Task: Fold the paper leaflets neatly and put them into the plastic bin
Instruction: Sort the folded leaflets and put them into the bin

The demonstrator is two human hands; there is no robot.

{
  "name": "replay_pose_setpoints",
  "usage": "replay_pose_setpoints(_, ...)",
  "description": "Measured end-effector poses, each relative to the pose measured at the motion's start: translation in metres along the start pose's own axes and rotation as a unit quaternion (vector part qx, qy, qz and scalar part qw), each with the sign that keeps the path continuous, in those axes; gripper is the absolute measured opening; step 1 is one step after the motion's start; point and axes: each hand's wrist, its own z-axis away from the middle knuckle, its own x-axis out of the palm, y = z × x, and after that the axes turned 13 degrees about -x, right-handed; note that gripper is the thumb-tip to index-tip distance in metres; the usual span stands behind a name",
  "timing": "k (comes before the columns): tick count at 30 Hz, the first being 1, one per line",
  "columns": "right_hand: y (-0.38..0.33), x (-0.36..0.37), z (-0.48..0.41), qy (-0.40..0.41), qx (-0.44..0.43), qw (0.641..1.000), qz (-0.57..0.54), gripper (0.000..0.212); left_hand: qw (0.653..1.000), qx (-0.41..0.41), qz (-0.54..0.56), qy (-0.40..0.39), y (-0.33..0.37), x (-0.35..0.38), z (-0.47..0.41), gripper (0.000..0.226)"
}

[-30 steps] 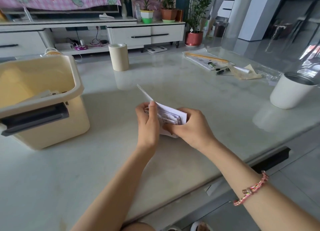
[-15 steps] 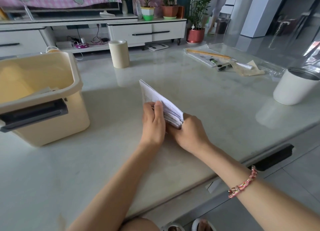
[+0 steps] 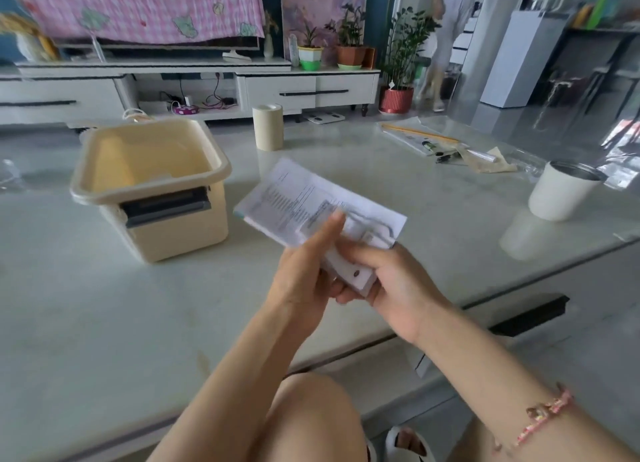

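Observation:
A white printed paper leaflet (image 3: pixel 304 201), folded into a long strip, is held above the pale table (image 3: pixel 104 305) in front of me. My left hand (image 3: pixel 304 274) grips its near end, thumb pressed on top. My right hand (image 3: pixel 391 285) holds the same near end from the right, fingers curled around the folded edge. The cream plastic bin (image 3: pixel 194 233) with a dark grey handle stands to the left of the leaflet, its top uncovered; I can make out no leaflets inside from here.
A beige tape roll (image 3: pixel 267 126) stands behind the leaflet. A white cup (image 3: pixel 561 194) sits at the right. Papers, pens and plastic wrap (image 3: pixel 446 146) lie at the far right. The table's front edge runs just below my hands. My knee is under the table edge.
The leaflet has been lifted off the table and turned flatter, printed face up. The view has shifted, so the bin now appears closer to the middle.

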Motion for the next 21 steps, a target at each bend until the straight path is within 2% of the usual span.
replay_pose_setpoints(2, 0.007, 0.016, 0.010, -0.009, -0.003, 1.000, 0.028, 0.015, 0.997, -0.008, 0.028, 0.065, -0.001, -0.006, 0.017, 0.026)
replay_pose_setpoints(4, 0.010, 0.023, 0.014, -0.024, -0.019, 0.997, 0.074, 0.018, 0.996, 0.007, 0.026, 0.085, 0.001, -0.011, 0.029, 0.023)
replay_pose_setpoints(6, 0.010, 0.040, 0.019, -0.049, -0.042, 0.992, 0.112, 0.023, 0.988, 0.083, -0.012, 0.128, 0.005, -0.023, 0.044, 0.022)
replay_pose_setpoints(8, 0.012, 0.057, 0.022, -0.058, -0.064, 0.987, 0.137, 0.024, 0.965, 0.169, -0.068, 0.190, 0.010, -0.036, 0.056, 0.025)
replay_pose_setpoints(10, 0.016, 0.066, 0.021, -0.052, -0.078, 0.981, 0.170, 0.021, 0.947, 0.214, -0.105, 0.217, 0.013, -0.042, 0.061, 0.029)
replay_pose_setpoints(13, 0.023, 0.081, 0.022, -0.067, -0.088, 0.974, 0.198, 0.017, 0.950, 0.205, -0.103, 0.212, 0.017, -0.059, 0.065, 0.020)
replay_pose_setpoints(18, 0.015, 0.090, 0.011, -0.092, -0.056, 0.974, 0.198, 0.018, 0.985, 0.132, 0.001, 0.111, 0.042, -0.092, 0.070, 0.012)
replay_pose_setpoints(21, 0.010, 0.100, -0.002, -0.089, -0.058, 0.974, 0.198, 0.010, 0.989, 0.101, -0.023, 0.104, 0.059, -0.106, 0.074, 0.014)
